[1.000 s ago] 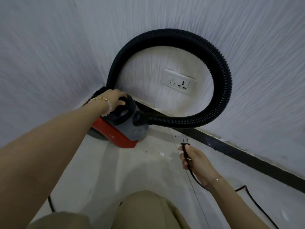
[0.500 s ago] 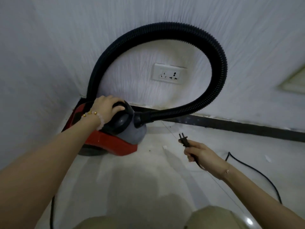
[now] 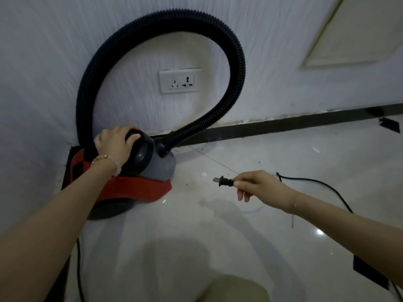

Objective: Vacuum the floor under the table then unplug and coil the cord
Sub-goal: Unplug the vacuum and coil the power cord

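Observation:
A red and grey canister vacuum [image 3: 141,184] stands on the floor in the room's corner. Its black ribbed hose [image 3: 229,40] loops up against the wall. My left hand [image 3: 115,144] grips the black handle on top of the vacuum. My right hand [image 3: 259,186] holds the black plug [image 3: 225,181] of the cord, prongs pointing left, just above the floor to the right of the vacuum. The black cord [image 3: 322,184] trails over the tiles behind my right wrist. A white wall socket [image 3: 180,81] sits empty on the wall inside the hose loop.
A dark skirting strip [image 3: 283,125] runs along the wall's base. Small bits of debris [image 3: 204,174] lie on the glossy pale tiles. A pale door panel [image 3: 359,29] is at the upper right. A second stretch of black cord [image 3: 79,269] runs down the lower left. My knee [image 3: 231,288] is at the bottom.
The view has swung right and lower. My right hand has turned the plug from upright to pointing left. My left hand stays on the vacuum's handle.

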Action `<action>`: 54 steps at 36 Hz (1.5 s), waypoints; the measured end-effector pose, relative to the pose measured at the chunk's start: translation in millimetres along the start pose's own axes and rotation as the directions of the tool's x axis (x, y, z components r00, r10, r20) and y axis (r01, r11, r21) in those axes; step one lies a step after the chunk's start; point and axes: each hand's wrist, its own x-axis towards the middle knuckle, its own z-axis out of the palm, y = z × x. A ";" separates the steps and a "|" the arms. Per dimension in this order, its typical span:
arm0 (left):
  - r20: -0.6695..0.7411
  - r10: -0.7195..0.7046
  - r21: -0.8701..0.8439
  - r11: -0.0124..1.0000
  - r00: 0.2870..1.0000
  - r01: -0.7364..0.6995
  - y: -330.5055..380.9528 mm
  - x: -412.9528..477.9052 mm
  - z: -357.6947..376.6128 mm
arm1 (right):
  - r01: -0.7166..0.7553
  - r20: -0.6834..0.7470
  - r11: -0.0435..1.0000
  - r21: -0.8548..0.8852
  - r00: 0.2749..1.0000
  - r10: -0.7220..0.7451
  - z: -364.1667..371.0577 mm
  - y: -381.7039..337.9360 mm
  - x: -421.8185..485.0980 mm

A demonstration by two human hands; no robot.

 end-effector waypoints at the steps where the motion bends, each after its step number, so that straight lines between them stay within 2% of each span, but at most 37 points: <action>1: 0.006 0.000 0.022 1.000 1.000 -0.001 0.2 0.1 0.5 | 0.005 -0.027 1.000 -0.002 1.000 -0.005 1.9 1.4 1.4; 6: -0.004 -0.053 0.030 0.998 0.999 0.053 15.4 -12.4 6.3 | 0.027 -0.097 0.999 0.048 0.995 -0.022 20.1 21.0 10.4; 8: -0.136 0.081 0.007 0.997 0.987 -0.081 40.2 -30.0 11.6 | 0.042 -0.116 0.997 0.071 0.993 -0.033 27.6 32.0 13.5; 10: -0.200 0.330 -0.092 0.931 0.923 -0.353 74.0 -55.2 21.6 | 0.047 -0.092 0.996 0.082 0.995 -0.039 34.3 42.2 15.9; 11: -0.136 0.430 -0.191 0.873 0.892 -0.450 92.3 -72.4 26.2 | 0.041 -0.065 0.996 0.077 0.997 -0.036 37.0 46.0 16.1; 12: -0.037 0.499 -0.289 0.824 0.866 -0.487 109.9 -90.3 30.8 | 0.039 -0.038 0.997 0.071 0.999 -0.036 39.1 48.4 15.5; 14: 0.154 0.584 -0.378 0.780 0.797 -0.499 138.3 -119.4 40.1 | 0.056 -0.009 0.995 0.085 0.998 -0.055 41.0 49.6 13.1; 17: 0.262 0.630 -0.339 0.769 0.731 -0.542 156.0 -143.3 52.0 | 0.081 0.010 0.988 0.133 0.996 -0.083 45.7 49.2 9.7; 20: 0.327 0.590 -0.344 0.802 0.738 -0.489 149.5 -153.5 52.6 | 0.091 0.046 0.979 0.183 0.994 -0.101 55.5 49.3 2.4; 25: 0.431 0.557 -0.224 0.828 0.710 -0.514 121.3 -176.6 34.5 | 0.086 0.141 0.958 0.272 0.982 -0.128 83.0 48.0 -17.2; 27: 0.448 0.517 -0.210 0.854 0.729 -0.476 106.1 -184.2 26.8 | 0.140 0.155 0.972 0.187 0.973 -0.170 93.0 52.6 -23.6; 30: 0.347 0.382 -0.287 0.913 0.857 -0.291 75.6 -192.1 24.5 | 0.162 0.118 0.987 -0.020 0.980 -0.159 90.4 72.8 -29.4; 33: 0.240 0.198 -0.315 0.942 0.950 -0.117 41.6 -196.1 29.4 | 0.130 0.030 0.989 -0.065 0.991 -0.128 75.5 97.4 -34.7; 37: 0.201 0.062 -0.261 0.965 0.978 -0.008 17.0 -201.5 34.5 | 0.128 -0.010 0.983 -0.129 0.991 -0.130 66.9 113.6 -40.5; 42: 0.037 -0.121 -0.376 0.918 0.992 0.126 1.7 -203.4 44.2 | 0.099 -0.059 0.951 -0.293 0.991 -0.121 55.6 125.2 -45.5; 45: -0.004 -0.249 -0.445 0.868 0.969 0.221 -6.8 -203.0 48.3 | 0.097 -0.129 0.954 -0.284 0.982 -0.138 46.0 132.1 -46.0; 47: 0.047 -0.262 -0.421 0.870 0.964 0.257 -9.8 -204.0 52.5 | 0.115 -0.172 0.962 -0.249 0.972 -0.161 43.0 134.3 -45.3; 50: 0.270 -0.201 -0.405 0.864 0.942 0.300 -4.4 -208.7 61.3 | 0.161 -0.266 0.981 -0.111 0.946 -0.185 43.5 130.1 -42.9; 54: 0.565 -0.047 -0.380 0.871 0.824 0.311 20.5 -222.1 70.6 | 0.174 -0.326 0.967 0.184 0.939 -0.107 48.2 116.2 -41.3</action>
